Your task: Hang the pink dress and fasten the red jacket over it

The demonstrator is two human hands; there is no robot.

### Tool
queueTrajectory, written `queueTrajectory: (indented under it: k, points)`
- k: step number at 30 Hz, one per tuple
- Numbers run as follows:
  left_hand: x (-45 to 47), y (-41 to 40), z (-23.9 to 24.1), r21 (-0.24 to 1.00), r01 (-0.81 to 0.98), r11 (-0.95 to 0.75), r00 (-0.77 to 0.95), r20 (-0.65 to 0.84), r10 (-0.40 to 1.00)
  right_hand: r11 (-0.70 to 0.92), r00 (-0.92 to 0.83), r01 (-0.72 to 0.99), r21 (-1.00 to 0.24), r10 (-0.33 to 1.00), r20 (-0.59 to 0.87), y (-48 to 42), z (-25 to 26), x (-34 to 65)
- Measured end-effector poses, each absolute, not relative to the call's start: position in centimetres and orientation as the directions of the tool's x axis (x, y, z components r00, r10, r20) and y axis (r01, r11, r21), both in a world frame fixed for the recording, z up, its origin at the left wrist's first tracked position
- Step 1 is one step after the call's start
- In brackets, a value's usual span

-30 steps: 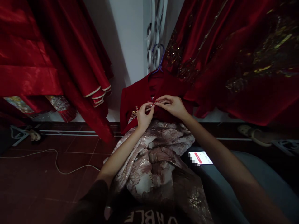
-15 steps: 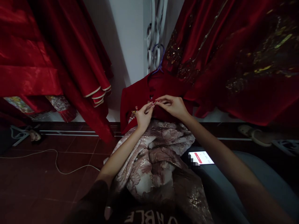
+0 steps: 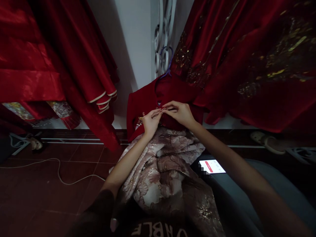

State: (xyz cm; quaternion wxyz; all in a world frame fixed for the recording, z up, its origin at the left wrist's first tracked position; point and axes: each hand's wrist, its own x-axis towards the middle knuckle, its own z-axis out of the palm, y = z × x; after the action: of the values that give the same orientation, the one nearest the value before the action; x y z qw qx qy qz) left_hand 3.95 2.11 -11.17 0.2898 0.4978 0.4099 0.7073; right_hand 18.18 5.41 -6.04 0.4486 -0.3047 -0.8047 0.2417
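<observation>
A dark red jacket (image 3: 142,98) hangs on a blue-purple clothes hanger (image 3: 169,70). My left hand (image 3: 151,123) pinches at the jacket's front opening, just below the neckline. Meeting it there, fingertips nearly touching, my right hand (image 3: 181,113) also pinches the front edge. A tiny fastening seems to lie between the fingertips, too small to make out. Beaded trim (image 3: 140,121) with gold and pale strands shows on the jacket beside my left hand. Beneath both hands spreads a shiny pinkish-beige floral fabric (image 3: 158,168), covering my lap.
Red satin garments (image 3: 81,42) hang at left, and red gold-embroidered ones (image 3: 222,56) at right. Behind the jacket stands a white scrollwork metal rack (image 3: 158,36). A lit phone (image 3: 214,166) lies beside my right forearm. A pale cable (image 3: 59,168) crosses the tiled floor.
Both hands stay at the same spot on the jacket front. Their fingers have shifted slightly, and the left fingers sit a little closer to the right ones.
</observation>
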Motion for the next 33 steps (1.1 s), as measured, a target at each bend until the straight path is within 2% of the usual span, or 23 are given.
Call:
queueTrajectory:
  k: [9,15,21,27,33]
  points:
    - [3.4,2.8,-11.3,0.871,0.093,-0.482,-0.307,0.485,0.819,0.619,-0.408,0.223,-0.753,0.761,0.505,6.7,-5.7,17.8]
    - [2.7,3.8,-11.3,0.869,0.11,-0.481,-0.251,0.493,0.833,0.643,-0.445,0.233,-0.729,0.737,0.509,7.0,-5.4,18.0]
    - [2.0,3.8,-10.4,0.819,0.189,-0.542,-0.158,0.57,0.806,0.649,-0.464,0.191,-0.737,0.721,0.515,7.1,-5.1,18.5]
    - [2.0,3.1,-10.1,0.779,0.27,-0.566,-0.181,0.618,0.765,0.597,-0.491,0.177,-0.783,0.743,0.455,7.7,-5.0,18.3]
    - [2.2,2.8,-10.0,0.754,0.33,-0.568,-0.173,0.64,0.749,0.607,-0.456,0.214,-0.765,0.755,0.472,8.0,-5.5,17.5]
